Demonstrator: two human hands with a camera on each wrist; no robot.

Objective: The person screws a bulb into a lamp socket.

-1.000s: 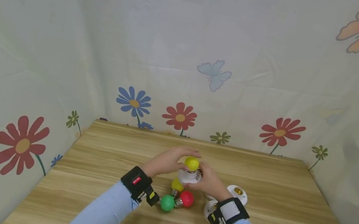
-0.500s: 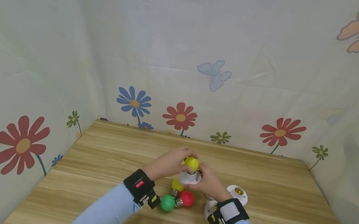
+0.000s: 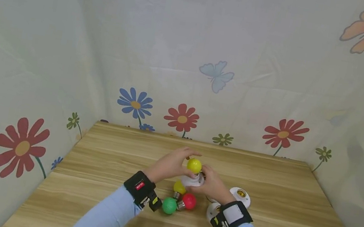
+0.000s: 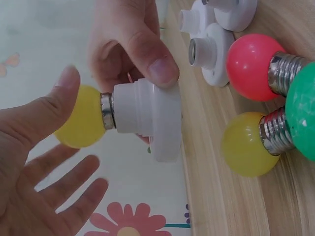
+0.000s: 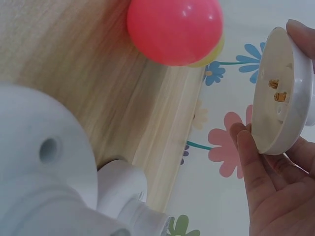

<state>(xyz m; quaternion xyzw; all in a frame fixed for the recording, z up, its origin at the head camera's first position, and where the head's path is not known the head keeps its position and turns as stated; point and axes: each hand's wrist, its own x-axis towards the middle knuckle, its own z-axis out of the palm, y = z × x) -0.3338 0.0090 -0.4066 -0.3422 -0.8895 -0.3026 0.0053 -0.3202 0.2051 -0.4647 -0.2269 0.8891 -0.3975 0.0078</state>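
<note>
A yellow bulb [image 4: 84,117] sits in the mouth of a white lamp holder [image 4: 160,118], with a strip of its metal cap showing. My right hand [image 3: 212,183] grips the holder's round base by the rim, above the table; in the right wrist view, the underside of the base [image 5: 275,98] shows brass contacts. At the bulb, my left hand [image 3: 170,164] has its thumb against the globe, while its fingers [image 4: 81,172] spread loosely apart from it. Below the hands lie a second yellow bulb [image 3: 179,187], a red bulb [image 3: 189,201] and a green bulb [image 3: 169,206].
More white lamp holders [image 3: 240,195] stand on the wooden table [image 3: 118,147] beside my right wrist, partly hidden by it. A patterned curtain [image 3: 164,46] hangs behind the table and along both sides.
My left fingers curled round the yellow bulb half a second ago and now extend away from it. The right hand keeps its hold on the lamp holder in nearly the same place.
</note>
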